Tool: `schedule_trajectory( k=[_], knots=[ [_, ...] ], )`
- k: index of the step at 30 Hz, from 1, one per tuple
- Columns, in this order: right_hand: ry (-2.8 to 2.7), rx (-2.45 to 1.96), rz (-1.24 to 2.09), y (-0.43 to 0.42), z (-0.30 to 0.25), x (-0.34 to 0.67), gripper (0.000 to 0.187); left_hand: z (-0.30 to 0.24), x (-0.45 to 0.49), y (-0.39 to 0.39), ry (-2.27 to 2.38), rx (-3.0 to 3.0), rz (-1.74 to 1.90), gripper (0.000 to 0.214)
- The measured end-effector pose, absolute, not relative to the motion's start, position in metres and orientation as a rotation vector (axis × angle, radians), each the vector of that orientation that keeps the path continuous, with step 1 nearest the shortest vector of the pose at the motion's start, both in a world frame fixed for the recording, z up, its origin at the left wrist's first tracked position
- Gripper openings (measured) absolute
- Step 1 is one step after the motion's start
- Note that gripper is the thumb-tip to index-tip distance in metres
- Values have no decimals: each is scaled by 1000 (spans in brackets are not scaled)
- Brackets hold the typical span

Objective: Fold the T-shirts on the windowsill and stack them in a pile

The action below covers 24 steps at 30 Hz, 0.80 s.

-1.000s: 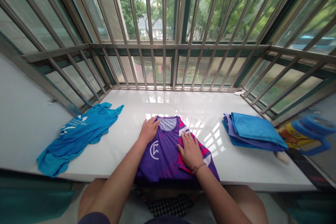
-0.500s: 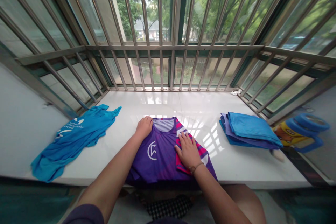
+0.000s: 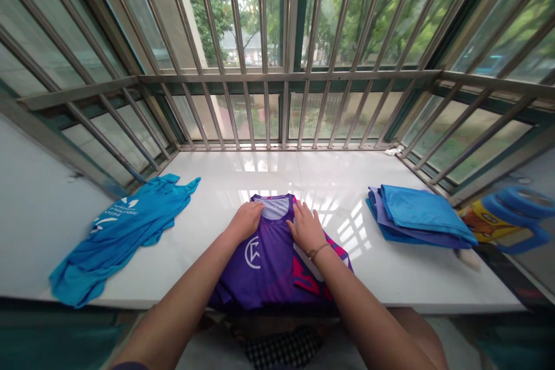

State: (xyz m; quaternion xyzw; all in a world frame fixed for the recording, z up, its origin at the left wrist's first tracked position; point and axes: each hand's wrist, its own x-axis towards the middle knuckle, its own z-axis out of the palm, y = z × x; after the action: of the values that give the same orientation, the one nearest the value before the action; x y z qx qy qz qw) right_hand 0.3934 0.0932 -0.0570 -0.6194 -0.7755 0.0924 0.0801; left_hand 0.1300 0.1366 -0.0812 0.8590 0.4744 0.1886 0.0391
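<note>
We find the left hand [image 3: 245,221] and right hand [image 3: 307,229] spread flat on the purple jersey [image 3: 264,272], just below its collar. The jersey lies folded on the white window ledge [image 3: 347,185], between a loose blue shirt [image 3: 125,237] and a folded clothes stack [image 3: 418,217].

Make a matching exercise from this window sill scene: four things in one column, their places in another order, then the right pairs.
Things:
1. purple jersey
2. crumpled blue top
3. folded blue stack
4. yellow-and-blue object

Places:
A. beyond the right end of the white sill
B. under the left hand and right hand
C. on the left part of the sill
D. on the right part of the sill

Pairs: 1-B, 2-C, 3-D, 4-A
</note>
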Motion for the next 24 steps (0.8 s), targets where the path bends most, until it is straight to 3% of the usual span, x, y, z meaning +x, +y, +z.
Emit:
schedule_trajectory(
  k=[4,11,24],
  knots=[
    [-2245,-1983,293,120,-51,392,65,-77,178,139,1308,2648,503,45],
    [-2121,-2038,136,145,-51,386,38,-76,245,180,1422,2525,424,50],
    [-2066,-2092,25,153,-57,377,32,-95,238,192,1476,2467,461,49]
  ],
)
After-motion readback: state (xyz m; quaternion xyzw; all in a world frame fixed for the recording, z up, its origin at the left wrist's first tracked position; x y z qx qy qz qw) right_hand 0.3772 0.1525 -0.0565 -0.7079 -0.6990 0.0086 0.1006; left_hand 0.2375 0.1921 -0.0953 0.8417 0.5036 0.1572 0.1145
